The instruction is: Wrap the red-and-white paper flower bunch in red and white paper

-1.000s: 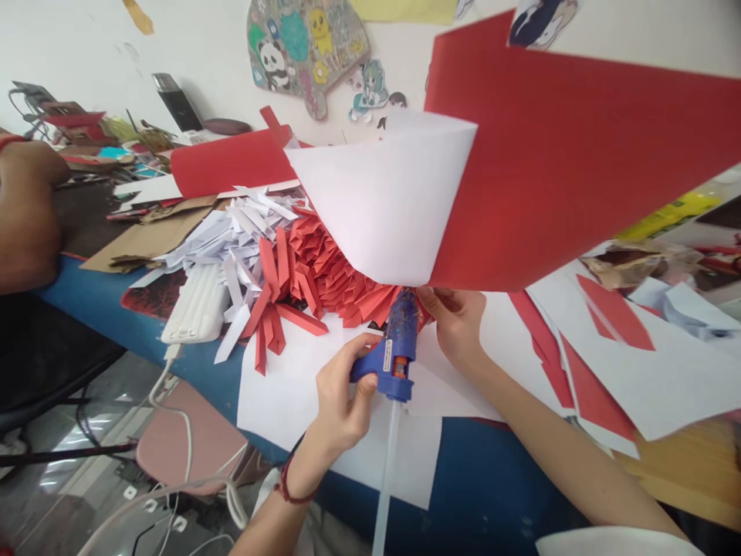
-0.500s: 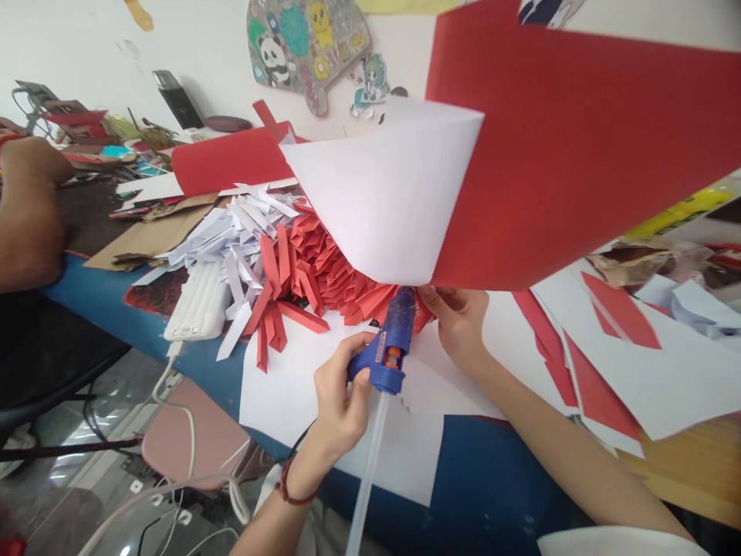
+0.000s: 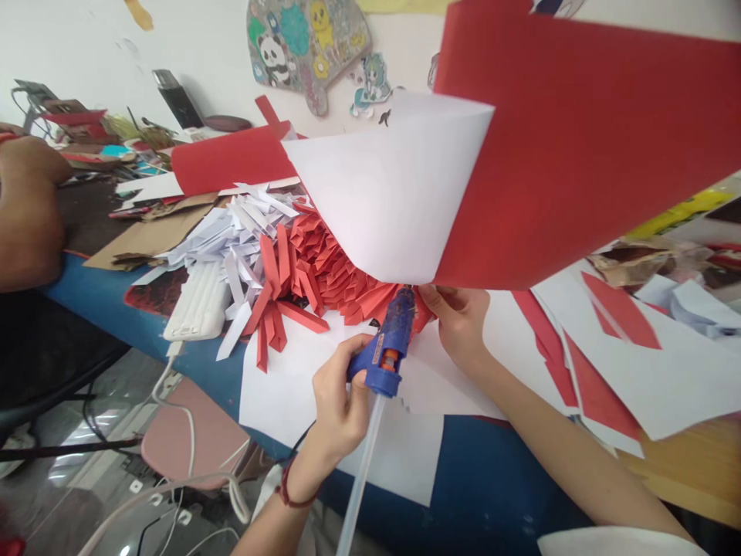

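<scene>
Cluttered blue table (image 3: 498,471) (seemingly paper-strewn)

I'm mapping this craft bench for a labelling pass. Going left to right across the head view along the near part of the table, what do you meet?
White power bank → left hand → blue glue gun → right hand → red triangular paper offcuts.

text: none legible | glue gun (image 3: 387,349) label: perhaps print, too blurred
</scene>
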{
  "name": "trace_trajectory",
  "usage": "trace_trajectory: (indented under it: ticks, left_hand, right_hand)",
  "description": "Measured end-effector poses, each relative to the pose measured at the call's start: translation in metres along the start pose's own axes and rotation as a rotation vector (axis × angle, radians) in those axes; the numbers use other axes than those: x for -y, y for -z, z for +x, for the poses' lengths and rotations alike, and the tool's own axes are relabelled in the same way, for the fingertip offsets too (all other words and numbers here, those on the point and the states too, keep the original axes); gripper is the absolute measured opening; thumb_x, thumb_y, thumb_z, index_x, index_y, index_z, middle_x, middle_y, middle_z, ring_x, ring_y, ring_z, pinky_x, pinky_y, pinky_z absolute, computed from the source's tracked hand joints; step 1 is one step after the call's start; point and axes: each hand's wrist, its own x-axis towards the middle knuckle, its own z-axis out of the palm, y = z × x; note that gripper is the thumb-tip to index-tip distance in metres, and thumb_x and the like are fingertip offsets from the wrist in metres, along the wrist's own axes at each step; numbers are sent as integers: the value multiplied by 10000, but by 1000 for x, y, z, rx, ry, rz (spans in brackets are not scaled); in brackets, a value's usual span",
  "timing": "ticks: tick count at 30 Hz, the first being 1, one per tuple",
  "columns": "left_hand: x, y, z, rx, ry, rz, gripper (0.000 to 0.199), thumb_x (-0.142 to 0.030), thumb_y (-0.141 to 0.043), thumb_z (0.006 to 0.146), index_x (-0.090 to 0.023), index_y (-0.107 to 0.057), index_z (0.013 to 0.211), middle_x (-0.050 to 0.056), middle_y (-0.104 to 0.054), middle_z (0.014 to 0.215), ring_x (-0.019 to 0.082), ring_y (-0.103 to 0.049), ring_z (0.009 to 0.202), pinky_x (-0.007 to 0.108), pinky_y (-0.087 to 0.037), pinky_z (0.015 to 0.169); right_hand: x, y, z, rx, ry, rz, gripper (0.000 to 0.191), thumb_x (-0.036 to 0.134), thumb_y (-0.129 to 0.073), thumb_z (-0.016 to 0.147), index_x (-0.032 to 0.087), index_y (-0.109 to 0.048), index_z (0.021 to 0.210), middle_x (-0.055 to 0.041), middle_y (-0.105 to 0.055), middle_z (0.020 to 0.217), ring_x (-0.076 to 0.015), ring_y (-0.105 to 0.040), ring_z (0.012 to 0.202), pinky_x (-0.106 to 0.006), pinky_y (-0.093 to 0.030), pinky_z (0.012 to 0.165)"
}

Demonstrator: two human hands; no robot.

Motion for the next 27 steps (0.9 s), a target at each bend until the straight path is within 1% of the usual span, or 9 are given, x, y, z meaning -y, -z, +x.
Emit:
trace_trajectory:
  ticks: [5,9,15,18,23,25,27]
  left_hand:
    - [-2,-3,0,-27,-26,47,312,-378,-398,989,-182,-567,1162,47,-708,955,148,-649,757,237,-494,686]
    - [-2,-4,-2,-55,-58,93,289,-346,-405,986,-180,-567,1160,58,-708,976,155,-661,794,243,-500,694]
    - [-5,-4,-1,-49,-132,137,251,-290,-411,978,-171,-556,1145,63,-698,956,148,-658,791,242,-501,687]
    - [-7,-3,0,-36,-146,132,263,-303,-397,984,-167,-550,1149,64,-693,943,145,-654,776,241,-501,678]
    - [-7,-4,1,-65,-166,167,270,-314,-384,991,-169,-547,1148,70,-694,939,148,-649,751,251,-501,661]
    - [-7,-4,1,-64,-165,177,275,-316,-382,990,-167,-549,1151,71,-693,938,148,-647,749,252,-501,663]
    - [-8,-3,1,-58,-159,178,279,-322,-380,990,-168,-551,1147,69,-692,932,147,-644,737,252,-500,657]
  right_hand:
    - [2,-1,0,0,8,30,164,336,-810,764,208,-760,854,-42,-735,874,-207,-693,823,-359,-587,814]
    - [1,-1,-1,-4,8,-8,184,366,-804,767,209,-753,848,-46,-732,868,-216,-694,827,-376,-586,820]
    - [-3,1,0,3,31,-14,201,374,-802,764,197,-736,834,-47,-721,855,-238,-693,893,-398,-576,856]
    - [-5,0,0,6,22,-3,204,368,-805,761,201,-741,859,-51,-721,880,-238,-695,892,-391,-582,832]
    - [-3,-2,0,4,25,36,194,358,-815,751,203,-715,812,-33,-686,792,-216,-683,845,-383,-580,824]
    - [-2,-2,0,-4,28,39,200,356,-821,741,205,-707,806,-27,-671,761,-217,-680,838,-379,-582,805]
    - [-2,-2,1,-6,40,37,194,351,-819,743,203,-700,779,-26,-669,755,-221,-683,851,-383,-579,822]
